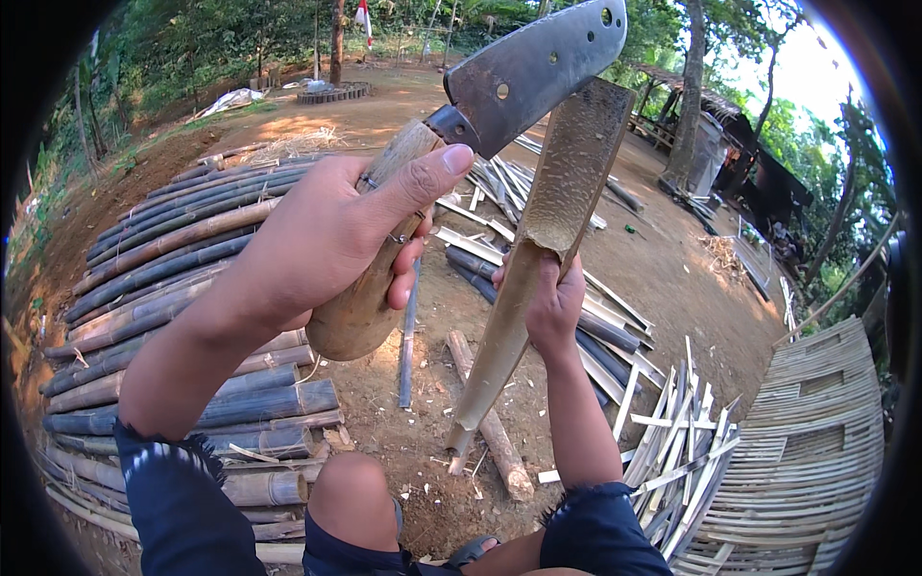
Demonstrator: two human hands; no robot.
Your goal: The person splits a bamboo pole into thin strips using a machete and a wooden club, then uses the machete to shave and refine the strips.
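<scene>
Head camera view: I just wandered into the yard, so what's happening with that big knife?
A person grips a heavy cleaver by its wooden handle in the left hand, raised above a split bamboo piece. The right hand holds that piece upright, its lower end on a log. Bamboo poles lie stacked left, a woven mat right.

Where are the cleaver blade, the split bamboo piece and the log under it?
cleaver blade (538, 67), head view, mid flat of the blade
split bamboo piece (567, 182), head view, inner hollow face, upper part
log (499, 442), head view, bark on the middle
</scene>
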